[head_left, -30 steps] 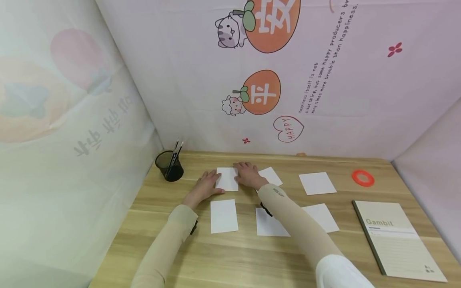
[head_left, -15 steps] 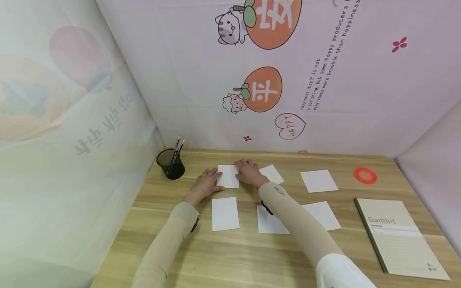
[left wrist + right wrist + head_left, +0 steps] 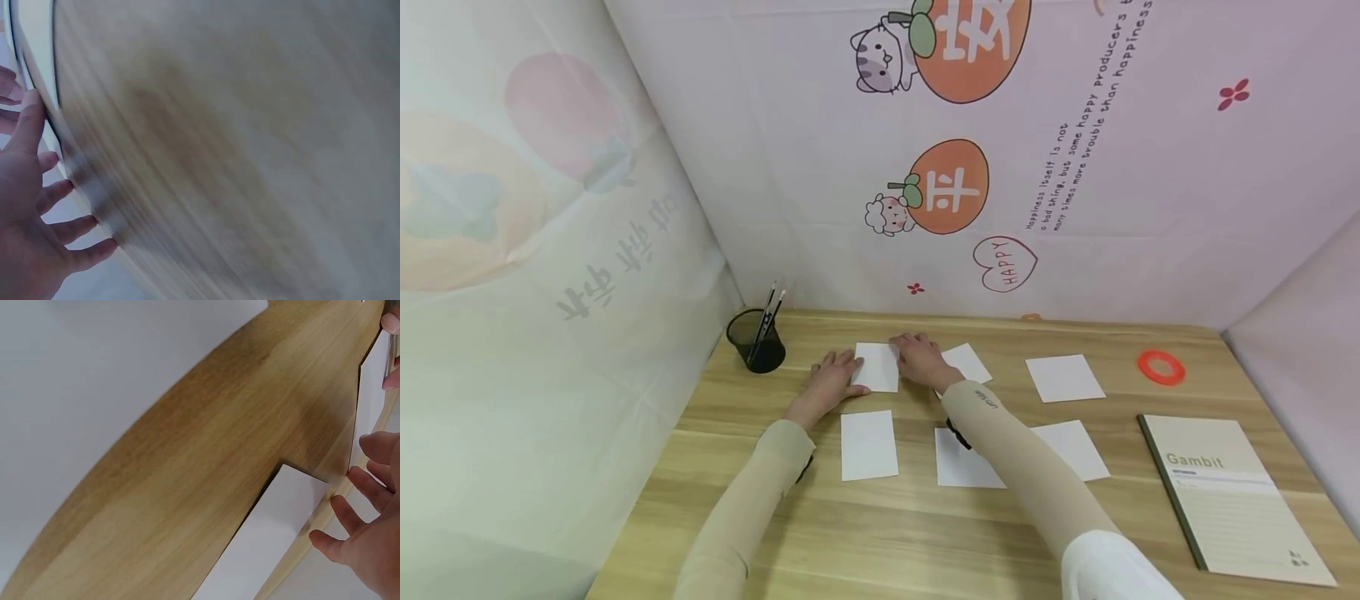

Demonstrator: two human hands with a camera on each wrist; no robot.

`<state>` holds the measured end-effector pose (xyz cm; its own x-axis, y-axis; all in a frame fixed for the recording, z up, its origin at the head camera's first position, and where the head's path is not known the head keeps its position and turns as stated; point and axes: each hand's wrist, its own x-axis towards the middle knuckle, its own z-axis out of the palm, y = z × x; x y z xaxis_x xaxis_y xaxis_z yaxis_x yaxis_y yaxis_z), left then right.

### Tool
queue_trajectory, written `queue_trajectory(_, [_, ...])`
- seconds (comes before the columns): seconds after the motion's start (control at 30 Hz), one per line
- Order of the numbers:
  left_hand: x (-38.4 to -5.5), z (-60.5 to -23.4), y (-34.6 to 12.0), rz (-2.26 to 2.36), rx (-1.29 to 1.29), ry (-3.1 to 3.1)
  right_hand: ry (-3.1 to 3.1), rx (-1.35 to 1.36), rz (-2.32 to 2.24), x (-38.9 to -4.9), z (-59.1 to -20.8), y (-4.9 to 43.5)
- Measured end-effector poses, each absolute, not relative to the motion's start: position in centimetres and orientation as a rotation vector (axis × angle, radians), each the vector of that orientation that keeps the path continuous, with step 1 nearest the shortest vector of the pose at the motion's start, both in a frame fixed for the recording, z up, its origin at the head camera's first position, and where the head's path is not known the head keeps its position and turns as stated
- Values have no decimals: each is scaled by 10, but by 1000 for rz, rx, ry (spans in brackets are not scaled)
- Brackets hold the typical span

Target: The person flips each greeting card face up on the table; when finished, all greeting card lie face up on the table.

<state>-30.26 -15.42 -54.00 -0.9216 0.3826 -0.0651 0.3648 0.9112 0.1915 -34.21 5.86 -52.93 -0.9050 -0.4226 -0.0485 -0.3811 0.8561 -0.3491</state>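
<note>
A white paper card (image 3: pixel 877 367) lies flat on the wooden table between both hands. My left hand (image 3: pixel 829 382) touches its left edge, thumb at the near corner. On the opposite side my right hand (image 3: pixel 919 360) rests with its fingers at the right edge. In the left wrist view, the left hand (image 3: pixel 31 212) has spread fingers, their tips on the table. The right wrist view shows the right hand (image 3: pixel 372 512) with loosely extended fingers beside the card (image 3: pixel 372 400). Another white card (image 3: pixel 967 363) lies partly hidden behind the right wrist.
More white cards lie around: one at front left (image 3: pixel 869 445), one partly under the right forearm (image 3: pixel 962 465), one at front right (image 3: pixel 1075 450) and one behind it (image 3: pixel 1065 377). A black mesh pen cup (image 3: pixel 758 342), an orange ring (image 3: pixel 1161 367) and a notebook (image 3: pixel 1236 500) stand or lie farther out.
The view has shifted slightly. Both hands stay at the sides of the card, with only very small finger movements.
</note>
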Motion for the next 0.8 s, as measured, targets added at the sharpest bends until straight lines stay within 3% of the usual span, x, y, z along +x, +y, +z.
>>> queue_trajectory(0.47, [-304,-542,-162,119,738,3001,2906,-666,-517,-344,-527,56])
queue_trajectory(0.8, [-299,-543,-170,139,1097,3136,2917,-651,-486,-340,-520,53])
